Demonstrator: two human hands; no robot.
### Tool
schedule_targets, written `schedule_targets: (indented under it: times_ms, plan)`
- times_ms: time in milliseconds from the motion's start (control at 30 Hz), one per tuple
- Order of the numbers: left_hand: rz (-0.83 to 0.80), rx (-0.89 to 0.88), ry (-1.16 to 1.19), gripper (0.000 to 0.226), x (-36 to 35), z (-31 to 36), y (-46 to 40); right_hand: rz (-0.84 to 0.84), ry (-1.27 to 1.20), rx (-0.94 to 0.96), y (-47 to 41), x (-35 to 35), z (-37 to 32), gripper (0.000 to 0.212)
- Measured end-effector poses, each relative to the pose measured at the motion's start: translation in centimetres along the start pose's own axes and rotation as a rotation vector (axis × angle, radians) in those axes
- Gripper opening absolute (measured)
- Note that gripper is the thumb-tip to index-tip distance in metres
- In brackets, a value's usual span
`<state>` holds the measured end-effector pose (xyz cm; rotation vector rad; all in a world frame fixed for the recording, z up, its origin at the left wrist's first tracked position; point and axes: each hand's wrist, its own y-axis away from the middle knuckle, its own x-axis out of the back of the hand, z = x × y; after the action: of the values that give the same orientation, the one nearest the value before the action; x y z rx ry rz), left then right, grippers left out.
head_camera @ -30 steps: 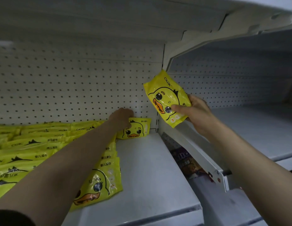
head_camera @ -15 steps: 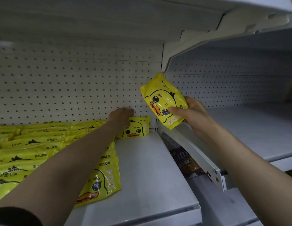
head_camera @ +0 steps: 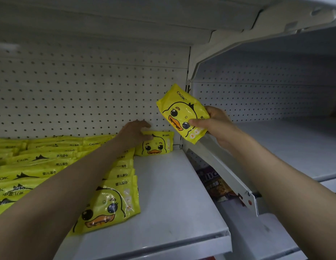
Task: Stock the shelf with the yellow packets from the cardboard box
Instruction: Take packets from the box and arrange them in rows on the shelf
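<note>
Head view, looking up into a white metal shelf backed by pegboard dotted with small round holes. Right hand grips a yellow packet in the air just ahead of the pegboard, thumb pressed on its glossy front, fingers curled round the right edge. That packet is tilted, long axis running from upper left down to lower right, brand end up at the top left, duck face turned toward the camera. It's a soft, puffy plastic pouch, shiny and crinkled. Left hand reaches to the back of the shelf, fingers bent over the top of a standing packet, which sits upright against the pegboard, long axis sideways, duck face forward. Whether those fingers clamp it or merely rest on it, hard to tell. Left of it, rows of flat packets overlap like tiles, and the front packet lies face up, tilted, near the shelf's front edge
</note>
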<state>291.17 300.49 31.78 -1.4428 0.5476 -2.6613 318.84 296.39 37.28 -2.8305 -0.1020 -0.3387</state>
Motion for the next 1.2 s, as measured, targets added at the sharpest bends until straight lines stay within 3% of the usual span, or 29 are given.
schedule_targets:
  times_ms: [100, 267, 367, 700, 867, 1200]
  plan:
    - [-0.015, 0.095, -0.037, 0.056, 1.5, 0.7, 1.9, -0.084, 0.143, -0.034, -1.8, -0.8, -0.6, 0.04]
    - [-0.166, 0.22, -0.252, 0.074, 2.4, 2.0, 5.3, -0.335, 0.738, -0.021, -4.5, -3.7, -0.8, 0.04]
    - [-0.232, 0.234, -0.375, 0.078, 1.8, 2.1, 7.0, -0.432, 0.943, -0.013, -5.3, -6.2, 0.1, 0.044]
    - [-0.202, 0.227, -0.505, 0.078, 0.5, 1.0, 8.9, -0.333, 0.888, 0.046, -6.4, -9.6, 5.2, 0.038]
    - [-0.188, 0.231, -0.522, 0.077, 0.4, 0.9, 8.8, -0.235, 0.89, 0.102, -5.8, -9.8, 7.0, 0.06]
    - [-0.162, 0.22, -0.534, 0.077, 0.3, 0.8, 8.7, -0.088, 1.106, 0.279, -5.0, -11.4, 8.0, 0.065]
